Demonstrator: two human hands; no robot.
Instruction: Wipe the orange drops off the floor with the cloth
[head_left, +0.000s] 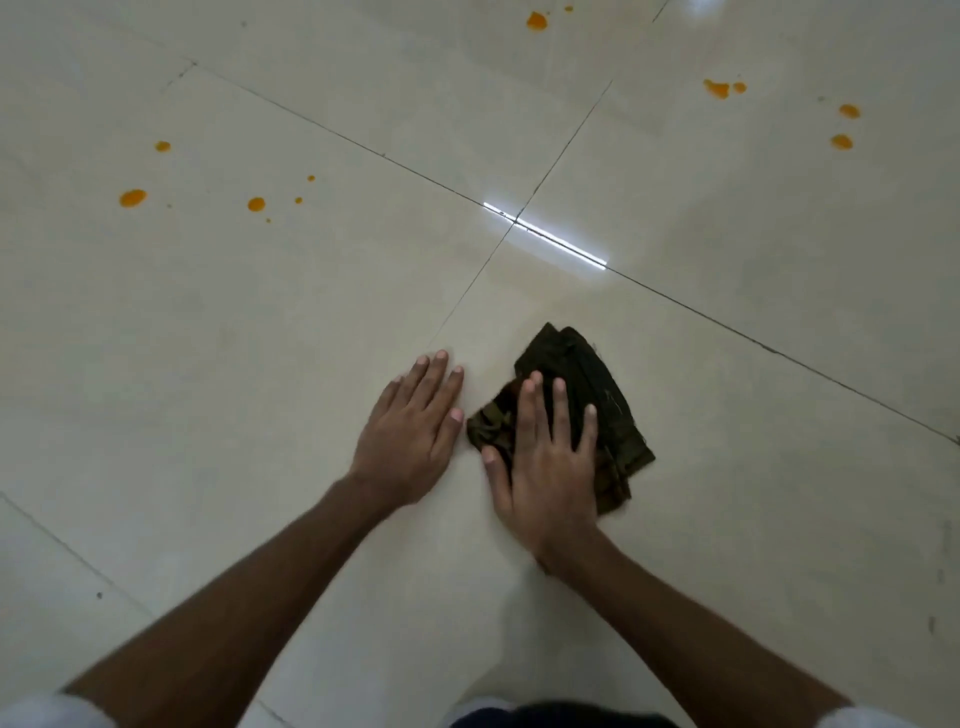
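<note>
A dark camouflage cloth (597, 384), folded, lies on the pale tiled floor (260, 322) near the middle. My right hand (545, 462) lies flat on the cloth with straight, spread fingers and presses it down. My left hand (410, 441) rests flat on the bare tile just left of the cloth, fingers straight, holding nothing. Several orange drops (132, 198) dot the floor at the far left, well away from the cloth. More orange drops (718, 89) sit at the far right, and one drop (536, 21) is near the top edge.
Dark grout lines cross the glossy tiles and meet at a bright light reflection (545, 236) beyond the cloth. A dark trouser edge (561, 717) shows at the bottom.
</note>
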